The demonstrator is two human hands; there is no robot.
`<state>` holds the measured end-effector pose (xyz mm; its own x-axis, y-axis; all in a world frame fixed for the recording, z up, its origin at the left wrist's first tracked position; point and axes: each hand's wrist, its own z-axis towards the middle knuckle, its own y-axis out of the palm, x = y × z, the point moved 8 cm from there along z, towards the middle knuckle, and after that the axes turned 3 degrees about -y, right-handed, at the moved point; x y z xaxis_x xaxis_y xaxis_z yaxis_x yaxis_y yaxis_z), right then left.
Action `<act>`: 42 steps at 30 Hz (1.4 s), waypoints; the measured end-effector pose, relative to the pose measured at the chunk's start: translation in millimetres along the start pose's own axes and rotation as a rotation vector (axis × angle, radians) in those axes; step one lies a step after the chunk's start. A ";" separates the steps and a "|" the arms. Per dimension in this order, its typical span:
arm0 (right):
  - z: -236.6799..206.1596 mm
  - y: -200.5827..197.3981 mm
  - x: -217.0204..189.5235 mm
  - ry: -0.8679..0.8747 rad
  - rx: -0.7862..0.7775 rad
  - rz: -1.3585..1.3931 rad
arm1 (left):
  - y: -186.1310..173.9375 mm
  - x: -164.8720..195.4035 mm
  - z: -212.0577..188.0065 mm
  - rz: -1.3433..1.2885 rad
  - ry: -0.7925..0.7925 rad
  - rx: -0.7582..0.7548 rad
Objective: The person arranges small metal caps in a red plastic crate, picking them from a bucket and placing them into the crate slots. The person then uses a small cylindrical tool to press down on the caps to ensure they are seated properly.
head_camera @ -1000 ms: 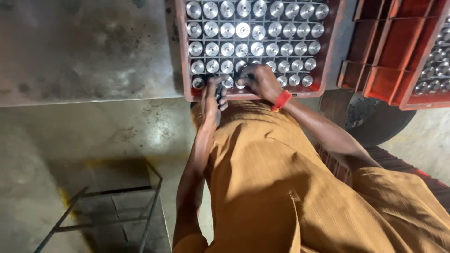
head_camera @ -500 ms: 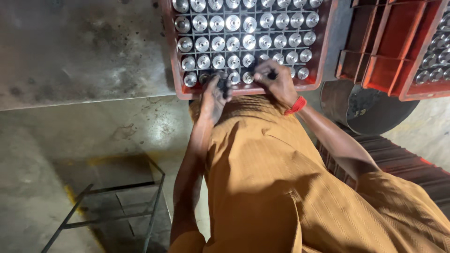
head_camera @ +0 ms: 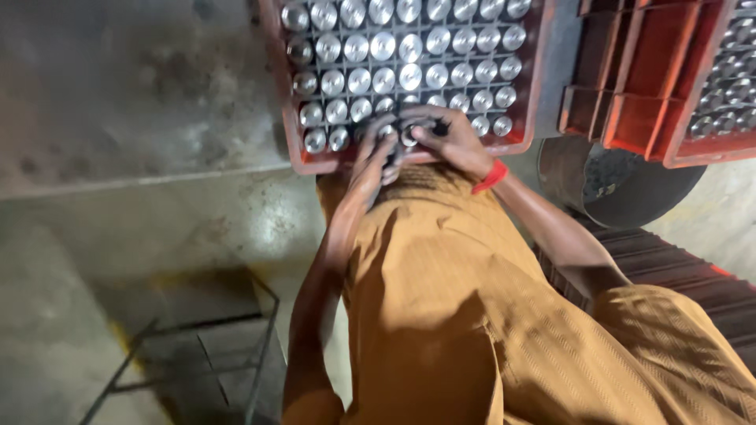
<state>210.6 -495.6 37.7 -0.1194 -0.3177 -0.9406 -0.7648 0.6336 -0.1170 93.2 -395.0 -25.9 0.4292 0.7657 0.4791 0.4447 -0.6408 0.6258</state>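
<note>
A red plastic crate (head_camera: 293, 142) with a dark grid rests on a grey metal bench; most cells hold shiny round metal parts (head_camera: 383, 79). Both hands work at the crate's near row. My left hand (head_camera: 373, 153) curls its fingers around one metal part at the front edge. My right hand (head_camera: 447, 135), with a red band at the wrist, pinches another small metal part beside it. The fingertips of the two hands nearly touch. My orange-brown shirt fills the lower middle of the view.
A worn grey metal bench top (head_camera: 118, 110) spreads left of the crate. More red crates (head_camera: 642, 102) stand at the right, one also filled with metal parts. A dark round drum (head_camera: 614, 185) sits below them. A thin metal frame (head_camera: 197, 354) stands on the concrete floor lower left.
The view has shifted, so the crate sits higher and closer. Both hands have closed in together on the near row, the right hand moving left toward the left hand.
</note>
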 end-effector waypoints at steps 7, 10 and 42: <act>-13.3 -27.2 37.0 0.130 0.155 0.060 | 4.9 -14.1 14.3 0.146 -0.024 0.105; -22.2 -49.1 40.2 0.031 0.172 -0.256 | -23.1 -12.6 12.7 0.127 0.063 0.193; -29.5 -66.1 37.6 -0.213 0.094 -0.607 | -39.5 130.7 -50.2 1.122 0.829 0.930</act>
<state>238.0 -570.3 19.4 0.4524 -0.4977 -0.7400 -0.5966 0.4478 -0.6660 92.2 -266.8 42.9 0.4677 -0.4367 0.7685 0.6392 -0.4334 -0.6353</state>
